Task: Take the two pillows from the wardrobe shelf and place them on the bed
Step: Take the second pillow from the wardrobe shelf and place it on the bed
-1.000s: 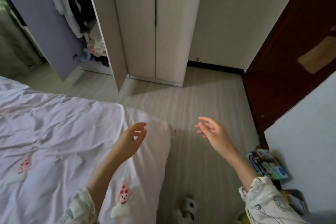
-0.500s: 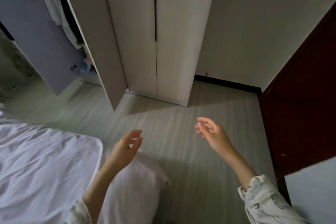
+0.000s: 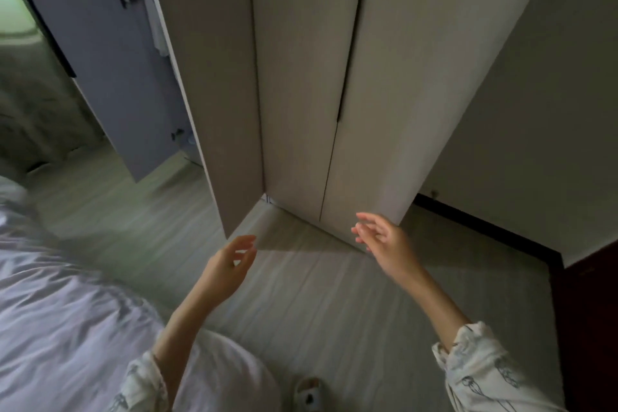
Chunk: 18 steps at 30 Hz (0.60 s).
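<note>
A tall pale wardrobe (image 3: 301, 84) fills the middle of the view, its two right-hand doors closed. A third door (image 3: 214, 77) stands swung out toward me, hiding the inside; a grey door (image 3: 100, 53) hangs open further left. No pillow or shelf shows. The bed (image 3: 67, 328) with a wrinkled white cover lies at lower left. My left hand (image 3: 227, 264) is raised with fingers apart, just below the open door's bottom corner, holding nothing. My right hand (image 3: 384, 241) is spread and empty in front of the closed doors' lower edge.
Pale striped floor (image 3: 317, 294) runs between bed and wardrobe. A dark red door (image 3: 592, 311) stands at the right edge, with a black skirting board (image 3: 485, 227) along the wall. My slippered foot (image 3: 307, 395) shows at the bottom. White clothing (image 3: 155, 27) hangs behind the open door.
The view has moved closer to the wardrobe and tilted up; the bed slid to the lower left. Both hands rose toward the doors, still empty.
</note>
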Tool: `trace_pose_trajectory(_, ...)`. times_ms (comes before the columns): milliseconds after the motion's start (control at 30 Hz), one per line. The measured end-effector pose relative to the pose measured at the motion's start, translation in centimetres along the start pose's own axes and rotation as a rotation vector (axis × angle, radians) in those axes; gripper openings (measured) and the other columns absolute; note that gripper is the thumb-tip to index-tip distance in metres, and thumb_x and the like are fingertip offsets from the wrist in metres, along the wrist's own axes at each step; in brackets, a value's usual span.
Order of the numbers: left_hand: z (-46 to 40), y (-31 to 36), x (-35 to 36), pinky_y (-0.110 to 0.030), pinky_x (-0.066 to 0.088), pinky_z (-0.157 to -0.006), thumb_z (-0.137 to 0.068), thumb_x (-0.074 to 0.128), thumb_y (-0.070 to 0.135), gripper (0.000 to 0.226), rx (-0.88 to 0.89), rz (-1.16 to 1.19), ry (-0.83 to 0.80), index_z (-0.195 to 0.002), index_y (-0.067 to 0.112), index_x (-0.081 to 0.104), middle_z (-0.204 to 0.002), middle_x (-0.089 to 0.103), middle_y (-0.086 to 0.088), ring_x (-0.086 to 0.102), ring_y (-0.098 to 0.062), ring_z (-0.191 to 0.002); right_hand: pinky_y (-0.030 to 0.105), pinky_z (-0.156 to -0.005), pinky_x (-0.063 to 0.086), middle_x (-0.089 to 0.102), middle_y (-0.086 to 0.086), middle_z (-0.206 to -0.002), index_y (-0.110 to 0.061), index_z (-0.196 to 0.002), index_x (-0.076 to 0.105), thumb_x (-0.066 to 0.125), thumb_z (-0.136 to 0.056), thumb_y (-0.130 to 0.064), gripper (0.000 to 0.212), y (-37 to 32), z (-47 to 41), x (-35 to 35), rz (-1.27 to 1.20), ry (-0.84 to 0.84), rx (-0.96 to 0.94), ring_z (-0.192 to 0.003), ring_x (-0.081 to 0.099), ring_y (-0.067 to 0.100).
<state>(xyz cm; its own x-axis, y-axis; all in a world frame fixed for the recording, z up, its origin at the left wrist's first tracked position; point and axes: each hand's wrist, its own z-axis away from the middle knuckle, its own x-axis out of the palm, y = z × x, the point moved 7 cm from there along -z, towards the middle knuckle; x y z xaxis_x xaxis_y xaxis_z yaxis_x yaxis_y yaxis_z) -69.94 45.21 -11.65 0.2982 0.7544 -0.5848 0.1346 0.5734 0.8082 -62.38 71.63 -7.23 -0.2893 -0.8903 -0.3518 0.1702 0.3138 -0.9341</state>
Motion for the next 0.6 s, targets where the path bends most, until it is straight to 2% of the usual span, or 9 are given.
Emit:
trace_pose_trajectory(167, -8.3, 0.4, -1.9, -0.023, 0.042, -0.081, -0.094, 0.050, 0.021, 0.031, -0.048, 0.032, 0.056, -0.123, 0.013, 0.054, -0.115, 0.060, -0.002, 0.055, -0.011, -0.097, 0.017, -0.073, 0.045, 0.068, 0.005, -0.103, -0.033, -0.103, 0.056, 0.055, -0.091, -0.025, 0.014, -3.6, -11.6, 2.4, 0.052, -0.131, -0.062, -0.091, 0.065, 0.015)
trace_pose_trajectory(267, -11.5, -0.5, -4.8, -0.023, 0.042, -0.084, -0.094, 0.049, 0.023, 0.033, -0.086, 0.041, 0.093, -0.126, 0.016, 0.052, -0.113, 0.057, 0.003, 0.054, -0.010, -0.100, 0.023, -0.079, 0.047, 0.067, 0.008, -0.105, -0.027, -0.106, 0.057, 0.055, -0.091, -0.022, 0.016, -6.5, -17.5, 6.3, 0.045, -0.211, -0.110, -0.093, 0.064, 0.019)
trace_pose_trajectory(433, -14.3, -4.5, -13.1, -0.023, 0.042, -0.080, -0.092, 0.053, 0.015, 0.031, -0.224, 0.070, 0.356, -0.123, 0.010, 0.054, -0.102, 0.062, -0.002, 0.059, -0.015, -0.093, 0.030, -0.089, 0.049, 0.067, 0.007, -0.107, -0.028, -0.106, 0.057, 0.055, -0.092, -0.020, 0.016, -10.3, -25.4, 16.9, 0.026, -0.442, -0.178, -0.098, 0.063, 0.020)
trace_pose_trajectory(533, -15.6, -7.3, -17.6, -0.018, 0.039, -0.075, -0.091, 0.054, 0.011, 0.030, -0.300, 0.057, 0.456, -0.120, 0.007, 0.055, -0.097, 0.062, -0.004, 0.061, -0.019, -0.091, 0.024, -0.081, 0.049, 0.067, 0.010, -0.103, -0.027, -0.104, 0.058, 0.056, -0.091, -0.016, 0.017, -12.5, -29.0, 24.0, -0.005, -0.542, -0.217, -0.094, 0.064, 0.022)
trace_pose_trajectory(600, -17.3, -9.0, -20.5, -0.019, 0.041, -0.075, -0.091, 0.054, 0.012, 0.031, -0.334, 0.051, 0.510, -0.121, 0.007, 0.055, -0.100, 0.062, -0.005, 0.062, -0.020, -0.093, 0.025, -0.076, 0.048, 0.067, 0.013, -0.104, -0.029, -0.103, 0.058, 0.057, -0.091, -0.018, 0.016, -13.8, -31.4, 29.0, -0.009, -0.624, -0.237, -0.092, 0.063, 0.023)
